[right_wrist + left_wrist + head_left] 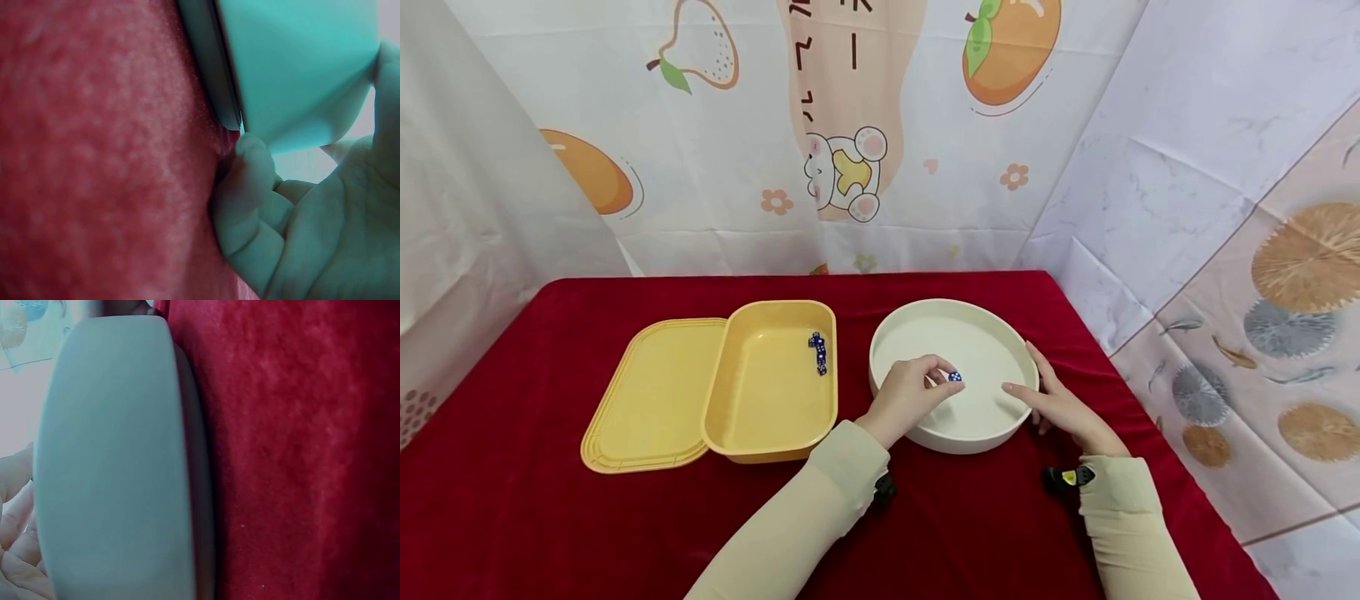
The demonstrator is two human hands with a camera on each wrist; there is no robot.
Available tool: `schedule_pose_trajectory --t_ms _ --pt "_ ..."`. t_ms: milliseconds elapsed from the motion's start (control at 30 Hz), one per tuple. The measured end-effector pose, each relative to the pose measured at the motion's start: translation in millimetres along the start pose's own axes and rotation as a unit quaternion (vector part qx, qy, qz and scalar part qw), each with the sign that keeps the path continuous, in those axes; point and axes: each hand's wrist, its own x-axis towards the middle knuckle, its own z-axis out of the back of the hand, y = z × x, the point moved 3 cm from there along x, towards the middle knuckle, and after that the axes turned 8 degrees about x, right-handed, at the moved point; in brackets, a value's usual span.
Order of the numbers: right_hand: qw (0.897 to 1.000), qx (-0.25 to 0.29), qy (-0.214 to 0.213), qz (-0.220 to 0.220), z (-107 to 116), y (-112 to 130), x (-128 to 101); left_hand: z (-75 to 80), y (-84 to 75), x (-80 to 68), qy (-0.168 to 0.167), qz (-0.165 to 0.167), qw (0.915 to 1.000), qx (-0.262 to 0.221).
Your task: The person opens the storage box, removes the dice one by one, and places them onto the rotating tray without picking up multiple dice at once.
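Observation:
My left hand (904, 396) pinches a blue die (955, 377) with white pips between thumb and fingers, over the inside of a round white dish (936, 329). At the dish's right side, my right hand (1063, 408) grips the wall, thumb over the rim and fingers outside. The right wrist view shows the curled fingers (247, 194) of that hand low beside the dish wall (300, 69). In the left wrist view the dish's outer wall (119, 456) covers part of my left hand (22, 544), and the die is mostly hidden there.
A yellow rectangular box (718, 400) stands left of the dish, with several blue dice (821, 354) along its inner right side. Its yellow lid (651, 400) lies against its left side. Red cloth (962, 517) covers the table; printed curtains (722, 167) hang behind.

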Motion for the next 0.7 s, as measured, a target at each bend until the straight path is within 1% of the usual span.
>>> schedule_pose_trajectory --t_ms 100,267,333,500,700 --pt "1.000 -0.002 -0.001 0.002 0.1 -0.9 0.5 -1.5 3.3 4.1 0.004 0.000 1.0000 0.004" --pt "1.000 -0.001 -0.001 0.003 0.0 -1.0 0.5 -3.3 8.3 9.2 0.015 0.011 0.9997 0.018" --pt "1.000 0.000 -0.001 0.003 0.0 -0.7 0.0 -4.1 8.1 9.6 0.025 0.018 0.9990 0.033" --pt "1.000 -0.003 -0.003 0.004 0.6 -0.7 -0.3 -6.7 5.9 8.8 0.046 0.018 0.9952 0.084" --pt "1.000 -0.003 -0.002 0.005 0.3 -1.2 0.7 -9.9 5.5 7.4 0.056 0.012 0.9883 0.141"
